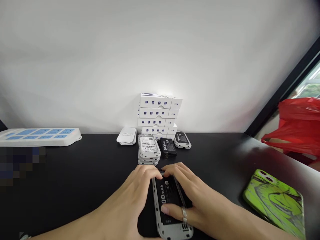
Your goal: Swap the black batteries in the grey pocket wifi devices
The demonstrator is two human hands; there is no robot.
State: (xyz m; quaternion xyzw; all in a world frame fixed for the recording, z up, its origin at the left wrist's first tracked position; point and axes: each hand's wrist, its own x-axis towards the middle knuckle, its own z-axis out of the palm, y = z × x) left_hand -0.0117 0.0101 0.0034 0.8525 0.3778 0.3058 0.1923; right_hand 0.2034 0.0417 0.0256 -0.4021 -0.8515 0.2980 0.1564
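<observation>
A white handheld device with its back off lies on the black table, long side toward me. A black battery marked "00mAh" sits in its bay, partly covered by my fingers. My left hand curls its fingers over the far left corner of the device. Its thumb is mostly hidden and comes out low, by the near end. My right hand, with a ring, presses its thumb on the battery's lower part. Its other fingers bend onto the far right edge of the device.
Beyond my hands are stacked open devices, black batteries, another device with a battery, white covers and stacked white boxes. A power strip lies left; a green-cased phone and red bag are right.
</observation>
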